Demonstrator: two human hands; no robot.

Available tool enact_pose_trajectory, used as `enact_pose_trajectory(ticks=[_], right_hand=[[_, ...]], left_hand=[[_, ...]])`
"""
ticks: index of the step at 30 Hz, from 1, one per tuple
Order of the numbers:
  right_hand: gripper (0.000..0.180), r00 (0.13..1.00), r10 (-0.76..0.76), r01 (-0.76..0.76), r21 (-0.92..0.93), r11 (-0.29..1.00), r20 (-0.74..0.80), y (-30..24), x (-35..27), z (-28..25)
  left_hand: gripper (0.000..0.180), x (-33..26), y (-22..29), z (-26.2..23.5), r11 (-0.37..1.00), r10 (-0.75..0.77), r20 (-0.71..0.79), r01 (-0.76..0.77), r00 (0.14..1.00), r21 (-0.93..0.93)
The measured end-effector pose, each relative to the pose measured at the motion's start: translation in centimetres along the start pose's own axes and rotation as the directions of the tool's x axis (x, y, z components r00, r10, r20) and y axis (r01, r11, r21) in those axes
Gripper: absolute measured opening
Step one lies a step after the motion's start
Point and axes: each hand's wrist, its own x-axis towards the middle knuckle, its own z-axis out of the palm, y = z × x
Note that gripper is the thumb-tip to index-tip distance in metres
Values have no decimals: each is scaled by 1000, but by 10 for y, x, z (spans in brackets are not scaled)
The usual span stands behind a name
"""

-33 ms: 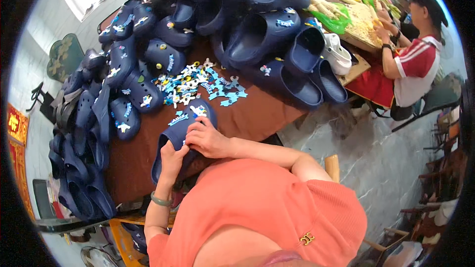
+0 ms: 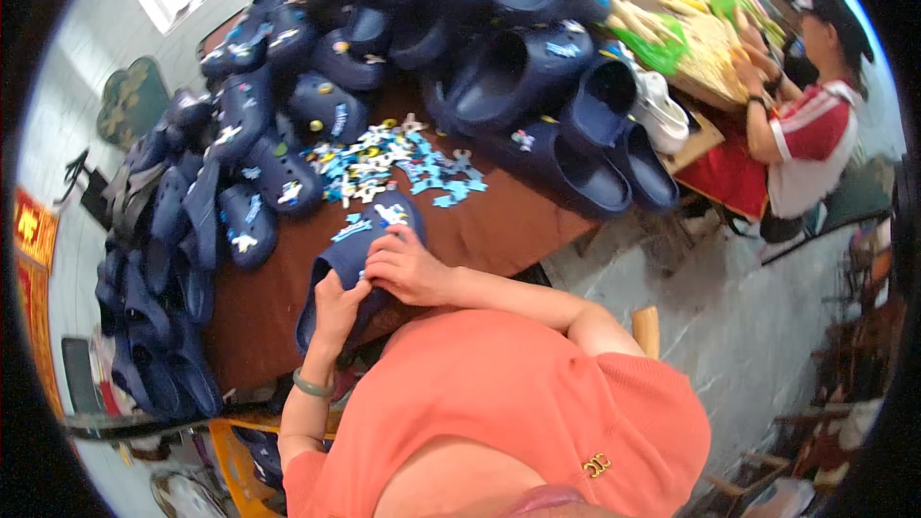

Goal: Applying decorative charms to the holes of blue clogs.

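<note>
Navy clog (image 2: 360, 259) lies at near edge of brown surface (image 2: 499, 225). Left hand (image 2: 338, 310) fingers grip its heel side; right hand (image 2: 408, 269) fingers close over its top. Blue-white charms (image 2: 389, 163) lie scattered just beyond.

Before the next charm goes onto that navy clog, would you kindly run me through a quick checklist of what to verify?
1. Navy clog held steady on the brown table: ok, both hands are on it.
2. Left hand grip at the clog's near end: ok.
3. Right hand on the upper: ok; whether it holds a charm, cannot tell.
4. Charms already on the clog: ok, two show near the toe.
5. Loose charm pile close by: ok, just beyond the clog.
</note>
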Motion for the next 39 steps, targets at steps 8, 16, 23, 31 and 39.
enact_pose_trajectory(ticks=[8,16,23,31,39], right_hand=[[16,917,333,-367,-139,920,-220,42,-20,-56],[12,889,414,-449,-184,875,-197,70,-37,-42],[11,839,531,-544,-186,818,-119,74,-38,-43],[12,836,539,-547,-213,810,-99,76,-43,-42],[13,823,567,-557,-240,795,-32,76,-41,-40]], left_hand=[[35,-7,-17,1,992,-52,-62,44,997,-122],[33,-8,-16,-1,918,-111,45,120,993,-379],[35,-8,-29,3,925,-60,8,59,998,-375],[34,-10,-19,-10,986,-90,85,100,992,-130],[46,-18,-28,-8,978,-31,83,48,996,-203]])
